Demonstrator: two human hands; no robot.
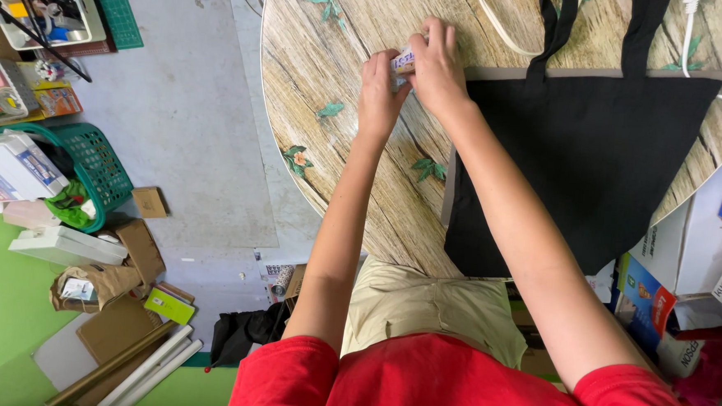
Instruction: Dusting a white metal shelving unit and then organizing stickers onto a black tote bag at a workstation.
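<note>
The left hand (381, 87) and the right hand (436, 67) are brought together over the round wooden table (331, 152), and a small white packet (402, 62) is pinched between them. The left hand is closed on the packet's lower left end, with its fingers curled under; the right hand is wrapped over the upper right end, so most of the packet is hidden. Whether the packet has been opened cannot be told. It is held just above the table, near the top left corner of a black cloth bag (577, 157). The bag is laid flat on the table, its handles stretched away from the person, and nothing is seen on it. A pale cord (502, 29) is looped beyond the hands.
</note>
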